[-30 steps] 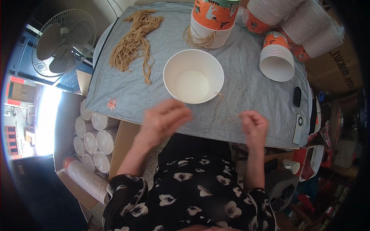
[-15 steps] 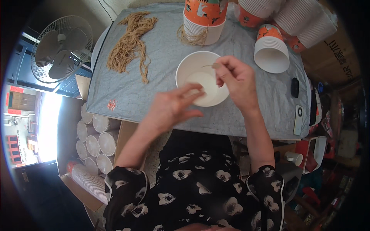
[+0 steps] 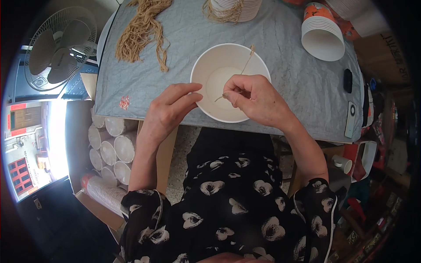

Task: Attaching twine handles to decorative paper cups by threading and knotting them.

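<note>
One white paper bowl (image 3: 219,72) sits on the grey tabletop (image 3: 285,48) close to its near edge, roughly midway along it, with its near rim almost at that edge. A single thin piece of string (image 3: 246,61) runs from the bowl's far rim down into its middle. The right hand (image 3: 256,101) lies over the bowl's near right rim, thumb and forefinger pinched together on the string's lower end, the other fingers curled, the wrist bent back toward the body. The left hand (image 3: 169,109) rests at the bowl's near left side — fingers stretched out and loosely apart, tips touching the outer wall, gripping nothing.

Bare cloth lies open left of the bowl up to the left edge, and to the right as far as the right edge, where two small dark gadgets (image 3: 348,81) lie. One bundle of tan strings (image 3: 140,33) sprawls at the far left corner. One stack of bowls (image 3: 322,35) stands toward the far right corner, another stack (image 3: 234,8) at the far edge with loose string round it. Below the left edge, rows of stacked cups (image 3: 112,147) fill a cardboard box — one fan (image 3: 59,55) stands beyond.
</note>
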